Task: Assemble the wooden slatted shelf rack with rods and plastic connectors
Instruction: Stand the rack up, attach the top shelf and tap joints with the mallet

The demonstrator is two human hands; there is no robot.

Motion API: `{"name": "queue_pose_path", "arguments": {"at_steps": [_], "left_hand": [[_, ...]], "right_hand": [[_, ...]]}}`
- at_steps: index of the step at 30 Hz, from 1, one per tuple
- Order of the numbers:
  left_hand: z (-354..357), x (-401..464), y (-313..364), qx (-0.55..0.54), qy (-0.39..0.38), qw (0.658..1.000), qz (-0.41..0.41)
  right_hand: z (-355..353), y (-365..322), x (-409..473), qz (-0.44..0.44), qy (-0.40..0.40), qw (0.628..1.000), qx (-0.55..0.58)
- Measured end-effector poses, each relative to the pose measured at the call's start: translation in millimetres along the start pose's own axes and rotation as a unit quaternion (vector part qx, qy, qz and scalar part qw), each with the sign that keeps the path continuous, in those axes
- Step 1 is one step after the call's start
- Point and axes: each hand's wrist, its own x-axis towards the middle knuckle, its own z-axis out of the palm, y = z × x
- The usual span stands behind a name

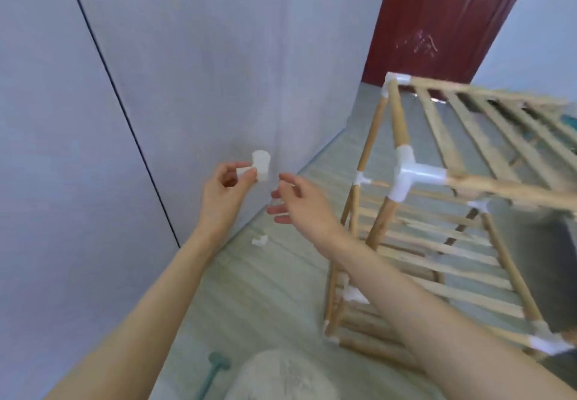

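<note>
Fingers [246,174] of the left hand [223,187] are pinching a loose white plastic connector [260,165] while the right hand [299,199] is hovering open, with the mostly built rack [437,212] standing at three o'clock.

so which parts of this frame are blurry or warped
Head view: the rack's near top rail and right slats smear with motion blur; the left hand pinching the white connector and the open right hand are soft but readable; wide-angle distortion tilts the wall seam and the door; lighting is even, without glare.
</note>
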Motion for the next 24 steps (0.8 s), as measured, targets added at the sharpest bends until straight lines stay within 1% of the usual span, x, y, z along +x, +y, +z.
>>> {"name": "queue_pose_path", "arguments": {"at_steps": [3,5,8,10,14,16,18,20,21,22,23,24], "left_hand": [[2,-15,62,-0.009,-0.011,0.996,0.087],[5,-26,100,-0.005,-0.033,0.988,0.149],[18,-43,151,0.008,-0.083,0.965,0.248],[36,-55,176,0.031,-0.121,0.949,0.289],[89,-73,200,0.053,-0.186,0.929,0.317],[120,-80,203,0.049,-0.206,0.922,0.324],[155,-89,201,0.04,-0.215,0.922,0.321],[187,-100,194,0.077,-0.238,0.915,0.317],[201,-107,188,0.116,-0.259,0.901,0.327],[214,-113,181,0.165,-0.284,0.877,0.35],[224,-118,174,0.221,-0.309,0.842,0.384],[232,-123,167,0.278,-0.328,0.798,0.423]], "right_hand": [[-16,-51,-29,-0.089,0.037,0.994,0.046],[-33,-80,-52,-0.139,0.054,0.986,0.077],[-66,-113,-81,-0.177,0.074,0.974,0.117],[-92,-124,-97,-0.192,0.09,0.969,0.129],[-146,-122,-126,-0.21,0.147,0.962,0.097],[-174,-114,-138,-0.208,0.201,0.954,0.077],[-205,-103,-148,-0.209,0.271,0.936,0.081],[-236,-91,-161,-0.204,0.336,0.916,0.082],[-251,-83,-167,-0.2,0.359,0.908,0.082],[-265,-75,-173,-0.196,0.374,0.903,0.083],[-277,-67,-179,-0.193,0.386,0.898,0.085],[-289,-60,-184,-0.188,0.398,0.894,0.08]]}}
